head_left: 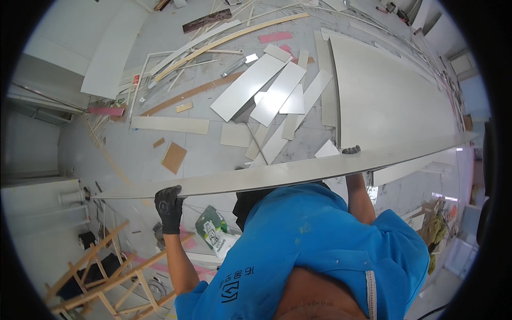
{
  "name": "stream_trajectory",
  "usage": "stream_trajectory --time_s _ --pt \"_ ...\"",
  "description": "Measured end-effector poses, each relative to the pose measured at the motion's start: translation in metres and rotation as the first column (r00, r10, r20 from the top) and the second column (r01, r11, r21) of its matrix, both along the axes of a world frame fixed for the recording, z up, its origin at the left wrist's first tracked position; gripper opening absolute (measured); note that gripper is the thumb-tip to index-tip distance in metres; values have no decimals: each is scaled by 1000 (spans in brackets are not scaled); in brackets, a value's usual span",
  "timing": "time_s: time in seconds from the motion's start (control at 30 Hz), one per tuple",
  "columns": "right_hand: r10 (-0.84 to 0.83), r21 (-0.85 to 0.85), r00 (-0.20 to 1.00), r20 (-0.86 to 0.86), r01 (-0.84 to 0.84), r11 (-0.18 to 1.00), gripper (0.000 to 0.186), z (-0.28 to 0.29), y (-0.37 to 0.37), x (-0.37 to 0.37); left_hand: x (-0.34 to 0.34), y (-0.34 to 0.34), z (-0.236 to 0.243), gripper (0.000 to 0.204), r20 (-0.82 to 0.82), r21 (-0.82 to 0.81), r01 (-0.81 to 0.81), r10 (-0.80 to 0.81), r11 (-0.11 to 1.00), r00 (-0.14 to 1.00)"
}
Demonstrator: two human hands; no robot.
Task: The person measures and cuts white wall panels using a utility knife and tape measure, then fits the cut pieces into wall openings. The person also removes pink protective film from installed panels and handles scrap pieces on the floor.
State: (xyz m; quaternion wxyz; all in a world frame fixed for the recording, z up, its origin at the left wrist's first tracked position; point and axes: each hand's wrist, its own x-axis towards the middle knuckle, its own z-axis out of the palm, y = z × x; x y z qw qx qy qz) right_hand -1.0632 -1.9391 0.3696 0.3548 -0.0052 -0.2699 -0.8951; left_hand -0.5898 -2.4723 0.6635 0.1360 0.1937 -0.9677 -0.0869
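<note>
A long, narrow light-grey panel [272, 173] stretches across the view in front of my body, rising a little toward the right. My left hand [169, 205], in a black glove, is closed round its near edge toward the left end. Gloved fingertips of my right hand [351, 150] curl over the far edge right of the middle; the palm is hidden under the panel. Beyond the right half lies a large pale board [389, 96] on the floor. Several loose white offcuts [278, 93] are scattered ahead of the panel.
Long thin strips [229, 38] and a brown board [207, 20] litter the far floor. At the lower left stands a wooden ladder-like frame [101, 288]. A green and white bag [215, 229] is near my left forearm. White panels [114, 53] lean at the far left.
</note>
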Motion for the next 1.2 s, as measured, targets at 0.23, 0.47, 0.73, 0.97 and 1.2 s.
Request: stream_trajectory --time_s 0.23,0.47,0.73,0.97,1.2 --pt "-314 697 878 -361 478 535 28 7 -130 -1 -2 -112 -13 26 -9 24 -21 21 999 1000" --pt "-375 831 890 -260 404 383 26 59 -246 -13 -23 -210 -27 29 60 70 -4 0 998 998" --pt "-311 781 899 -307 425 457 22 52 -300 -109 -140 -267 -59 25 39 140 19 -25 990 999" --pt "-362 745 885 -292 448 494 27 56 -367 -247 -302 -283 -57 26 -80 73 49 -43 996 996" --pt "-429 754 884 -185 408 515 26 58 -423 -401 -459 -328 -34 26 165 120 -84 63 989 984"
